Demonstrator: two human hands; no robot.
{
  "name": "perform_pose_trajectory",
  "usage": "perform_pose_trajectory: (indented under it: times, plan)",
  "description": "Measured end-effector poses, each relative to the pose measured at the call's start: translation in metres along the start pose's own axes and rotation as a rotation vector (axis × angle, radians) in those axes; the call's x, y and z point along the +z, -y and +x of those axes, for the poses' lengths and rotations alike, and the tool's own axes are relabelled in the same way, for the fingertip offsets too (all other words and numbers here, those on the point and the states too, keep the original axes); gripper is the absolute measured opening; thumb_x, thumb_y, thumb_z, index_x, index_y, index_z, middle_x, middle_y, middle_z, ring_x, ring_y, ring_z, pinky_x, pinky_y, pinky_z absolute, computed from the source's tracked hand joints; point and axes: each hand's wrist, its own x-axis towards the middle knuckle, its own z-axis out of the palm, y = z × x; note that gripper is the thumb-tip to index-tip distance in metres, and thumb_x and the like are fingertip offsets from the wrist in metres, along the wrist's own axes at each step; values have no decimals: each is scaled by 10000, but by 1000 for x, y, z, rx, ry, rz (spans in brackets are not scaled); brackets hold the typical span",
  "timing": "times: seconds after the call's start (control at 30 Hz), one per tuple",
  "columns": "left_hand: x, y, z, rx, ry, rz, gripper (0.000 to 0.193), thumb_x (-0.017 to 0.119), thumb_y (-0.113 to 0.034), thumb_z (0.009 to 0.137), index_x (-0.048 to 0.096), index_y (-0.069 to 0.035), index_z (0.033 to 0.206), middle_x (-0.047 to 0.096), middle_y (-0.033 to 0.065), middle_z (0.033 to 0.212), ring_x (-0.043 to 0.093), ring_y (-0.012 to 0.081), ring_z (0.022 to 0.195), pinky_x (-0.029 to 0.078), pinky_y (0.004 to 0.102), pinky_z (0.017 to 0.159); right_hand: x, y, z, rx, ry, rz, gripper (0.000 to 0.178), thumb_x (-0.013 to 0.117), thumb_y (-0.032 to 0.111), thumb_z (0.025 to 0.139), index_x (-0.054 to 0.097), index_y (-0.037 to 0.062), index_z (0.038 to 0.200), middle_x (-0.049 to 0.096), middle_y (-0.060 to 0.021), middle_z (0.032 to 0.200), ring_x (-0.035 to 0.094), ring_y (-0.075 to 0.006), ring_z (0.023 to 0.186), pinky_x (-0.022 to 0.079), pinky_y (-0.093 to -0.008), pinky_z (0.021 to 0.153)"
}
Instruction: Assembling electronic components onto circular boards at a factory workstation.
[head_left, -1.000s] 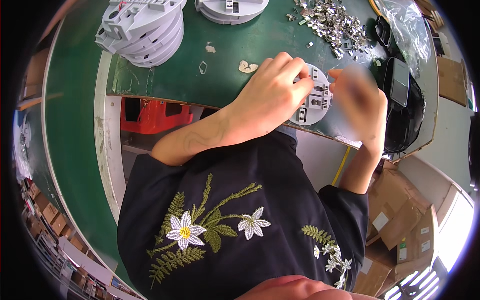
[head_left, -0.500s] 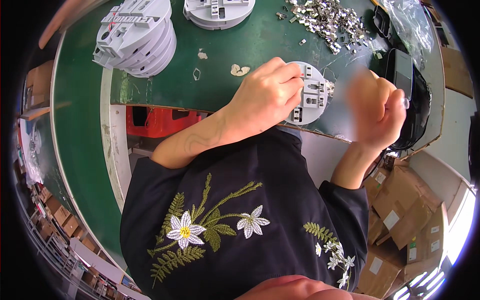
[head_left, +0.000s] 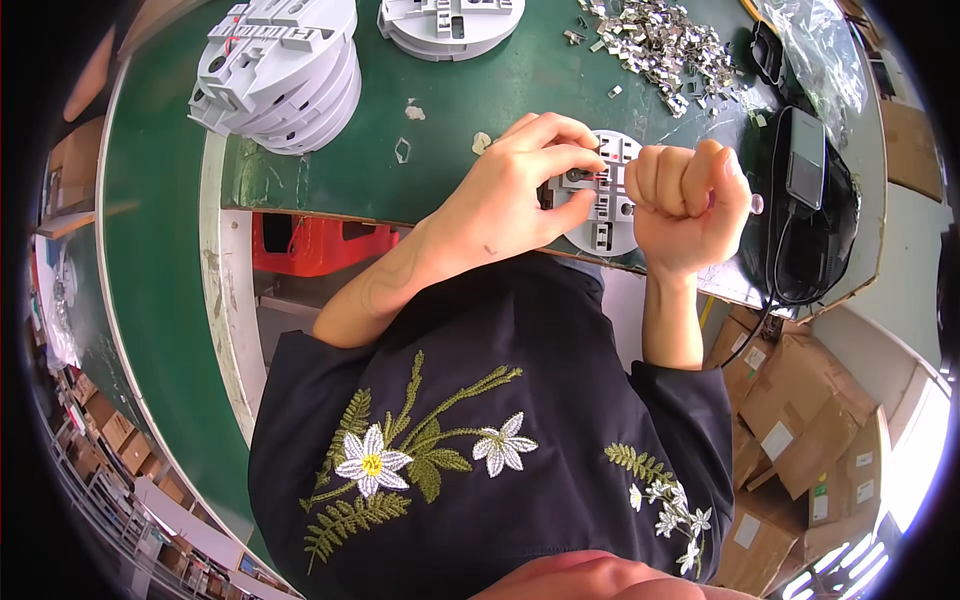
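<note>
A round light-grey plastic base (head_left: pixel 603 235) with raised slots and small fittings lies near the table's front edge. My left hand (head_left: pixel 520 185) curves over its left side, thumb and fingertips bent onto it with a gap between them. A thin red piece, perhaps a wire, shows near the fingertips. Over the base's right side, my right hand (head_left: pixel 692 205) is closed in a fist around a tool whose clear, rounded handle end (head_left: pixel 757 204) sticks out. The fist hides the rest of that tool and part of the base.
A stack of similar grey bases (head_left: pixel 285 85) stands at the far left, with more bases (head_left: pixel 452 30) at the back. Small metal clips (head_left: pixel 670 55) lie heaped beyond my hands. At right are a black pouch (head_left: pixel 825 240), a dark device with a cable (head_left: pixel 806 160) and clear plastic (head_left: pixel 815 50).
My right hand has moved left, from beside the base to over its right side. The thumb of my left hand has spread away from the fingers, showing more of the base between them.
</note>
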Motion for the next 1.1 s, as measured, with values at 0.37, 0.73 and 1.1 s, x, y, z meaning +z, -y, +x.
perform_pose_trajectory:
  times: [0.37,0.73,1.1]
  plan:
    - [-1,-2,2,-1,19,24,280,730,35,719,706,-13,995,640,41,1133,602,192,927,497,287,800,11,-8,-1,47,-77,-151,370,372,172,940,277,164,582,242,34,472,180,-100,476,176,-282,466]
    - [7,-6,-5,184,-55,192,272,741,2,731,701,-21,999,593,97,1246,570,260,1026,496,332,871,-26,44,11,-27,-166,-318,317,463,125,916,474,103,600,393,-1,563,272,-93,519,236,-253,478]
    - [10,-9,-4,112,-15,110,218,764,-39,751,678,-19,950,575,129,1321,577,289,1124,487,351,928,-65,-4,52,-52,225,-1331,133,668,32,877,729,40,995,610,5,818,466,-60,642,350,-180,581]
